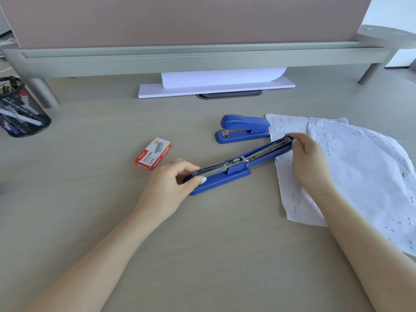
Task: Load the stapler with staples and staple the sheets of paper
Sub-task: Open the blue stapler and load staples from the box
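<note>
We've got the blue stapler (238, 164) swung wide open and lying flat mid-desk, its long axis running from about eight o'clock up to two o'clock, and we're on it at both ends. Our left hand (173, 179) pinches the near, eight o'clock tip of the metal staple channel, while our right hand (308, 158) closes its fingertips on the far tip, over the stapled sheets of paper (360, 167). The staple box (153, 153) sits shut at ten o'clock of the left hand, so that hand looks nearer for fetching staples.

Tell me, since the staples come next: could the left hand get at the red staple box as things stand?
Probably yes. The staple box lies on bare desk just beyond the left hand, with nothing between them. But that hand now grips the base end of the opened stapler, so it must let go first.
</note>
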The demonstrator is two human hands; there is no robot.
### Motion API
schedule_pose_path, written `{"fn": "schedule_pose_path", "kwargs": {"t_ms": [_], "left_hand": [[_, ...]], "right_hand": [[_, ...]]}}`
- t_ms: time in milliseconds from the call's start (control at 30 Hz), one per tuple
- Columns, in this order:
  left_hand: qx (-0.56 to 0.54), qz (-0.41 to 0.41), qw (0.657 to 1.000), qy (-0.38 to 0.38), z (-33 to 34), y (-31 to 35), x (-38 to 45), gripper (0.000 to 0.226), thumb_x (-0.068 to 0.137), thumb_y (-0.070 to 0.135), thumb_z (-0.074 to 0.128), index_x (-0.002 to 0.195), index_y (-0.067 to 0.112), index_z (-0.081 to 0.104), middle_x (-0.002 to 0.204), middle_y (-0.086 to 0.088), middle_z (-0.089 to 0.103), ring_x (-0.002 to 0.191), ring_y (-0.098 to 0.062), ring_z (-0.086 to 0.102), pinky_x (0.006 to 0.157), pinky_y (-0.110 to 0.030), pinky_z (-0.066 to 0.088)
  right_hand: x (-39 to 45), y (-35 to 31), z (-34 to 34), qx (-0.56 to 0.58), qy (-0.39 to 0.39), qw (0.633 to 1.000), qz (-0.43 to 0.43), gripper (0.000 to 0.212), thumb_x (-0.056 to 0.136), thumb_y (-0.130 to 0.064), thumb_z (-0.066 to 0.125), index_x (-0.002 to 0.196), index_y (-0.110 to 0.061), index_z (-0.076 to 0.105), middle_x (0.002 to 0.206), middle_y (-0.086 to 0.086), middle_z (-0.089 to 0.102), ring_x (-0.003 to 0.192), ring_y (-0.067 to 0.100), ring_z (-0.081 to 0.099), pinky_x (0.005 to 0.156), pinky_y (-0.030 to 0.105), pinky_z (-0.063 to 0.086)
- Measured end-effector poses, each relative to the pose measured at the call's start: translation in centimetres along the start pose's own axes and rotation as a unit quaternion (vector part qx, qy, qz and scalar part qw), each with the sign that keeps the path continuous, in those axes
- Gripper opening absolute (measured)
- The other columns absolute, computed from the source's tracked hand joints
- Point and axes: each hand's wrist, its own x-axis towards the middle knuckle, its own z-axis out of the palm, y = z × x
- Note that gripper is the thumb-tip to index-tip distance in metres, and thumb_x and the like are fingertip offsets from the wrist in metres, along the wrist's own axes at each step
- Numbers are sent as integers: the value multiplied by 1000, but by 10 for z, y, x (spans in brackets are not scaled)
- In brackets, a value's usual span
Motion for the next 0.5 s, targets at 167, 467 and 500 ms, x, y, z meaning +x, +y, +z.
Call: {"fn": "schedule_pose_path", "kwargs": {"t_ms": [167, 467, 500], "left_hand": [[80, 82, 993, 22, 0, 0, 2, 24, 76, 34, 66, 92, 15, 65, 104, 6, 62, 95, -1, 51, 79, 0, 32], [308, -142, 935, 105, -26, -37, 30, 56, 81, 50, 55, 125, 17, 44, 142, -5, 35, 127, -28, 28, 104, -41, 20], [280, -125, 945, 115, -27, -37, 30, 46, 83, 42, 57, 120, 17, 48, 134, -4, 42, 121, -27, 35, 98, -38, 25]], "right_hand": [[1, 8, 3, -59, -3, 998, 6, 37, 92, -12, 32, 121, -20, 53, 127, 4, 55, 119, 26, 46, 107, 44, 29], [-23, -40, 23, 5, 29, 977, -212, 38, 82, -9, 41, 115, -22, 54, 120, -12, 49, 111, 11, 41, 101, 33, 32], [-26, -49, 29, 24, -4, 975, -221, 34, 83, -11, 43, 112, -22, 56, 116, -15, 49, 107, 6, 42, 97, 29, 34]]}}
